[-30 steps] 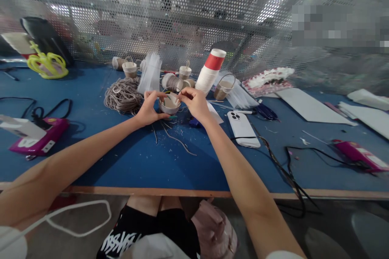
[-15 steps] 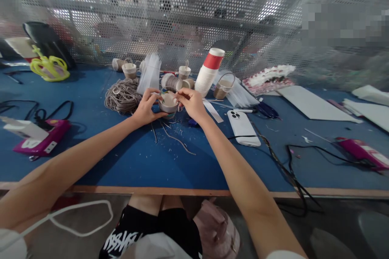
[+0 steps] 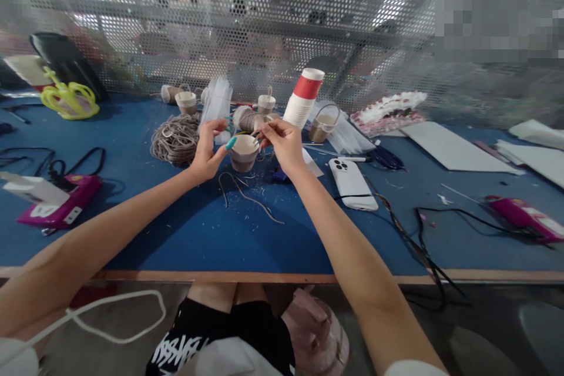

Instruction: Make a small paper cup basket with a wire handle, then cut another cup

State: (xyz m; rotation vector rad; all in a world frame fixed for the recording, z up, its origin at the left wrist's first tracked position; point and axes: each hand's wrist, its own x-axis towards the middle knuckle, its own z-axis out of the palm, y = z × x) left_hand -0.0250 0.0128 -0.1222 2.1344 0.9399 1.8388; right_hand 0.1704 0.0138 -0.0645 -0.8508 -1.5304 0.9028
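Observation:
A small paper cup [image 3: 244, 155] wrapped in grey-brown cord stands on the blue table between my hands. My left hand [image 3: 210, 150] is at its left side with thumb and fingers apart, the teal thumbnail close to the rim. My right hand [image 3: 281, 140] pinches something thin at the cup's right rim, too small to make out. Loose cord ends [image 3: 259, 204] lie in front of the cup. To the left is a heap of grey cord [image 3: 175, 140]. Behind the cup lies a cord spool [image 3: 247, 119].
A tilted stack of paper cups [image 3: 303, 97], a handled cup [image 3: 324, 127] and a white phone [image 3: 353, 184] are to the right. Black cables [image 3: 412, 245] cross the right side. Purple power strips [image 3: 66, 202] sit left and right. A perforated metal screen [image 3: 264, 29] stands behind.
My left hand has let go of the cup and moved slightly left, its fingers now apart. My right hand has shifted slightly right. The cup now stands more fully in view.

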